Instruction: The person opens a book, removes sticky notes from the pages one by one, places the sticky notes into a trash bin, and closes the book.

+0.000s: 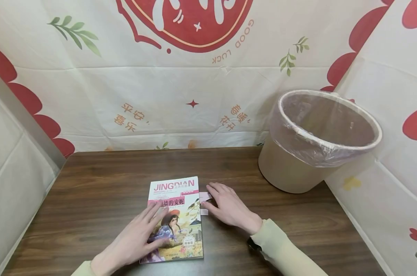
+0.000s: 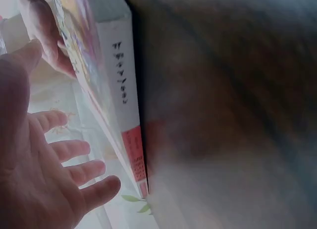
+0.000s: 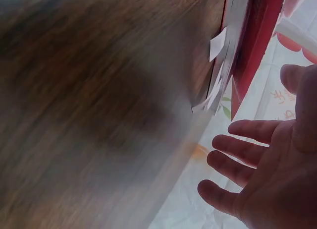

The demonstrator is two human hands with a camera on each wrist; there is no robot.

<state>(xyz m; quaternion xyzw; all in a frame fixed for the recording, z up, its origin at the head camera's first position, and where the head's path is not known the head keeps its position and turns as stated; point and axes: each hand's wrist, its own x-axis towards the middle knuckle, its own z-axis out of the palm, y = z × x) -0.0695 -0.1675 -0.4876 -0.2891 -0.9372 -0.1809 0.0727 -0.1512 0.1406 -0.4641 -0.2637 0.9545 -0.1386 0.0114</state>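
A closed paperback book with an illustrated cover lies on the dark wooden table. Over the left part of its cover is my left hand, fingers spread; the left wrist view shows a gap between the fingers and the book's spine. Pale paper slips stick out from the page edge on the right. Beside them is my right hand, fingers extended and holding nothing. A white slip also shows along the pages in the right wrist view, apart from the fingertips.
A beige bin lined with a clear plastic bag stands at the table's back right. Behind the wooden table hangs a white cloth with red and green prints, and similar cloth covers both sides.
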